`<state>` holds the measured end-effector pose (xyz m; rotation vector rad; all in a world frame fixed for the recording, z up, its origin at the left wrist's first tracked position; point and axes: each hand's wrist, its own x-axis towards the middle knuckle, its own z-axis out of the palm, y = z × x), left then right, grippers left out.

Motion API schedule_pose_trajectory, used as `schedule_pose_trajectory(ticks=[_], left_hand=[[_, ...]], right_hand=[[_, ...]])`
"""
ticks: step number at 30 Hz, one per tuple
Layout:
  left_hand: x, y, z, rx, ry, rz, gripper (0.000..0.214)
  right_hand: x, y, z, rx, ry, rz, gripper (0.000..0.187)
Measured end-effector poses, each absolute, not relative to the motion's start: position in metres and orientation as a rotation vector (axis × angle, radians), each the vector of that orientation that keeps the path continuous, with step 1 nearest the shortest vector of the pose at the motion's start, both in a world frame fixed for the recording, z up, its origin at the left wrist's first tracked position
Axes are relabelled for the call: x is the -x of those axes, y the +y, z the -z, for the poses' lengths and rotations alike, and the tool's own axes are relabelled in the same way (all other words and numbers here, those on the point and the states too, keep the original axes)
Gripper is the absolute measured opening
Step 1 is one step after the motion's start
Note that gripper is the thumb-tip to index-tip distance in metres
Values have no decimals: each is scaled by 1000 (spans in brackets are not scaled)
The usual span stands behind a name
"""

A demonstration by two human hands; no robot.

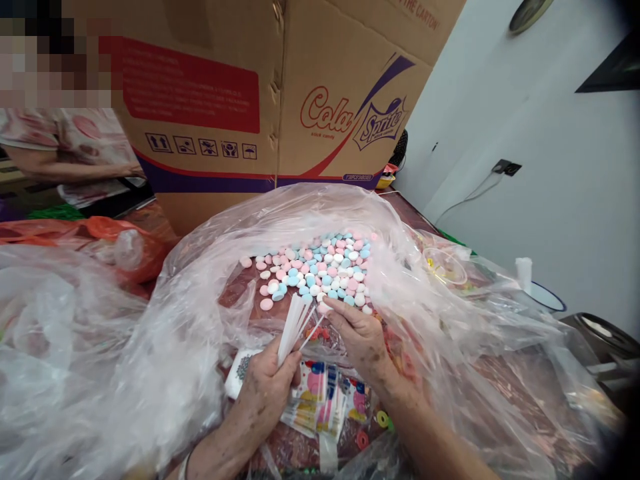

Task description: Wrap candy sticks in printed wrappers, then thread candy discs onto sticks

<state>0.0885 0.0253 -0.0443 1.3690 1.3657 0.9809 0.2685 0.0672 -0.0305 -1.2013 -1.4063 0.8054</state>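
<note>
My left hand (273, 377) is closed around a bundle of thin white sticks (294, 327), which fan out upward. One stick leans apart from the bundle toward my right hand (357, 337). That hand's thumb and forefinger pinch a round pale pink candy (324, 306) at this stick's tip; whether the stick is inside it I cannot tell. Beyond both hands, a pile of pink, blue and white candies (327, 263) lies in an opened clear plastic bag (195, 313). Printed colourful wrappers (320, 400) lie below my hands, beside a white packet (243, 370) partly behind my left hand.
A big cardboard carton (210, 87) stands behind the bag. Orange plastic bags (145, 253) are at left, near a co-worker's arm (55, 167). Ring-shaped candies (363, 440) lie near the front. At right are a rimmed bowl (547, 297) and a wall (565, 167).
</note>
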Motion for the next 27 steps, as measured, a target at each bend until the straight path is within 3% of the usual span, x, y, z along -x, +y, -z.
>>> schedule_pose_trajectory(ticks=[9,12,17,22,27], left_hand=[[-87,27,46,-1332,1391,-962,26],[-87,27,50,-1310,1391,-960,27],[-89,26,46,-1327,1354,-966,27],[-88,26,41,-1307,1340,-934,27],[-88,25,47,-1276,1321,-967,28]], right_hand=[[-243,41,34,1121,-1867,-745,30],[-266,48,18,1397,-1886,-660,33],[-333,77,2,1976,-2268,-118,28],[-346,82,11,1974,-2584,-137,19],[-342,81,15,1970,-2618,-98,22]])
